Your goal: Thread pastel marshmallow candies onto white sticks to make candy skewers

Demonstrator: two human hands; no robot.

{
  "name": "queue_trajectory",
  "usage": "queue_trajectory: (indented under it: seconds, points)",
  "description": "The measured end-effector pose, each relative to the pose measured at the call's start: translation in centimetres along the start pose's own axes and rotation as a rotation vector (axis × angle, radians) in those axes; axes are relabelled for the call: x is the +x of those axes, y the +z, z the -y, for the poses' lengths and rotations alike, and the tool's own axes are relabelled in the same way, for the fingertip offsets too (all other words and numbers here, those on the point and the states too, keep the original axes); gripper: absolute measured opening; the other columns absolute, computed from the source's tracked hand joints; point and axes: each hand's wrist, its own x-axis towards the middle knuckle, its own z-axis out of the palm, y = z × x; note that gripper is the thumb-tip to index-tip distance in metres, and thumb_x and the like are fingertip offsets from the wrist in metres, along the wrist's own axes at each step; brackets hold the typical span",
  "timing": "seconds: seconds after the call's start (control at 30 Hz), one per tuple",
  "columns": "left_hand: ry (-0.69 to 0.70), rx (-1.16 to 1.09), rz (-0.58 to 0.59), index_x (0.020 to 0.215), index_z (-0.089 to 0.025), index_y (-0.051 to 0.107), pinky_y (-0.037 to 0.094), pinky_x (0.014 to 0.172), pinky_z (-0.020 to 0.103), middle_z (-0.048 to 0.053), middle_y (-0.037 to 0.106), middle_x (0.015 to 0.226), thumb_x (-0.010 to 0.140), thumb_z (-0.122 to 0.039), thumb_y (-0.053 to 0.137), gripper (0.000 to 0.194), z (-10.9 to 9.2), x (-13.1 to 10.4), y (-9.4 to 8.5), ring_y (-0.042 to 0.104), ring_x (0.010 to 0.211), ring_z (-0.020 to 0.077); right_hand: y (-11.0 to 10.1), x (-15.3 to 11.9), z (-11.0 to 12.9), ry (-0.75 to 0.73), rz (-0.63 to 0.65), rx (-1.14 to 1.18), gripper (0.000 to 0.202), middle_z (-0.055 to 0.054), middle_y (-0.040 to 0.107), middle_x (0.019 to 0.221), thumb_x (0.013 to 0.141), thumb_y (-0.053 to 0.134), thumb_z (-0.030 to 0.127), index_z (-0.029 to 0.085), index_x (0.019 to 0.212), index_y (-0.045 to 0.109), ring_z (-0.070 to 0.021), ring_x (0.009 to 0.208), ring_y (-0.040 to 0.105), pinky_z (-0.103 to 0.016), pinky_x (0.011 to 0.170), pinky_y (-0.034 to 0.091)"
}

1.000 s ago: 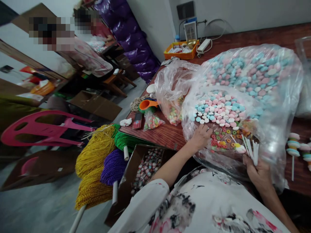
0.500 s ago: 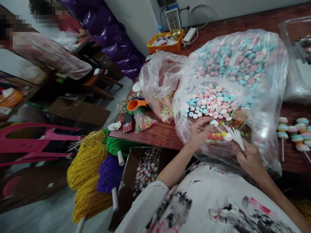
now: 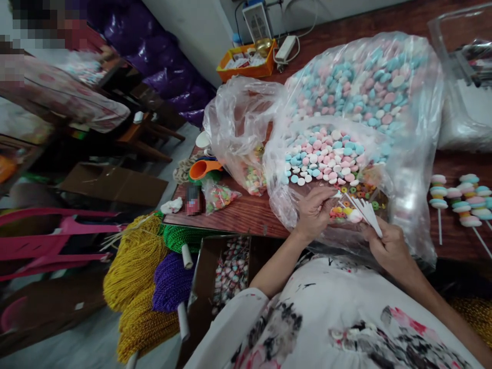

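Note:
My right hand point(image 3: 388, 243) holds a bundle of white sticks point(image 3: 367, 214) fanned toward the left, with a small pale and yellow piece beside its fingers. My left hand point(image 3: 315, 209) is just left of the sticks, its thumb and fingers pinched around a small white piece point(image 3: 338, 194). Beyond both hands lies a large clear plastic bag point(image 3: 409, 169) full of pink, blue and white discs point(image 3: 330, 156). Small red, orange and green rings point(image 3: 351, 189) lie at the bag's near side, partly behind my hands.
Stacked disc sticks point(image 3: 438, 192) lie at right. Left on the table are an orange scoop point(image 3: 203, 169), a phone point(image 3: 192, 200) and small candy bags point(image 3: 220, 196). Below are cord bundles point(image 3: 132, 261) and an open box point(image 3: 200, 287). People sit at far left.
The view has shifted slightly, so the table things appear further left and a little higher. My left hand has brought the white piece closer to the sticks; my right hand still grips them.

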Motion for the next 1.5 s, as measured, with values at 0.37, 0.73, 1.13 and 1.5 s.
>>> queue_trajectory:
  seconds: [0.37, 0.73, 1.13, 1.5]
  points:
    - [0.249, 0.147, 0.069, 0.111, -0.022, 0.073, 0.060, 0.082, 0.032, 0.008, 0.076, 0.101, 0.096, -0.015, 0.060, 0.021, -0.7, 1.3, -0.4, 0.072, 0.094, 0.0167, 2.3, -0.6, 0.3, 0.133, -0.119, 0.284, 0.027, 0.004, 0.051, 0.058, 0.099, 0.057, 0.027, 0.020, 0.073, 0.059, -0.0105, 0.051, 0.046, -0.024, 0.052, 0.037]
    - [-0.160, -0.043, -0.019, 0.128, -0.024, 0.069, 0.059, 0.088, 0.030, 0.007, 0.073, 0.108, 0.093, -0.032, 0.072, 0.036, -0.1, 0.4, 0.6, 0.071, 0.098, 0.0160, 3.6, 0.0, -0.6, 0.110, -0.172, 0.242, 0.025, 0.004, 0.051, 0.057, 0.098, 0.058, 0.029, 0.020, 0.075, 0.061, -0.0104, 0.048, 0.045, -0.025, 0.050, 0.036]
    - [-0.062, 0.013, 0.247, 0.128, -0.022, 0.069, 0.060, 0.092, 0.031, 0.009, 0.078, 0.113, 0.099, -0.025, 0.059, 0.030, -2.2, -1.1, 1.1, 0.075, 0.104, 0.0183, 3.7, -0.6, -0.6, 0.202, -0.183, 0.253, 0.028, 0.000, 0.056, 0.061, 0.098, 0.052, 0.039, 0.020, 0.095, 0.072, -0.0154, 0.055, 0.049, -0.030, 0.060, 0.048]
    - [-0.033, 0.252, 0.661, 0.135, -0.017, 0.063, 0.058, 0.091, 0.037, 0.013, 0.074, 0.107, 0.098, -0.022, 0.052, 0.038, -1.8, 0.6, 7.0, 0.071, 0.099, 0.0234, -0.6, -1.4, -4.3, 0.519, -0.638, 0.584, 0.029, 0.006, 0.045, 0.057, 0.085, 0.074, 0.042, 0.022, 0.075, 0.055, -0.0087, 0.047, 0.037, -0.022, 0.041, 0.029]
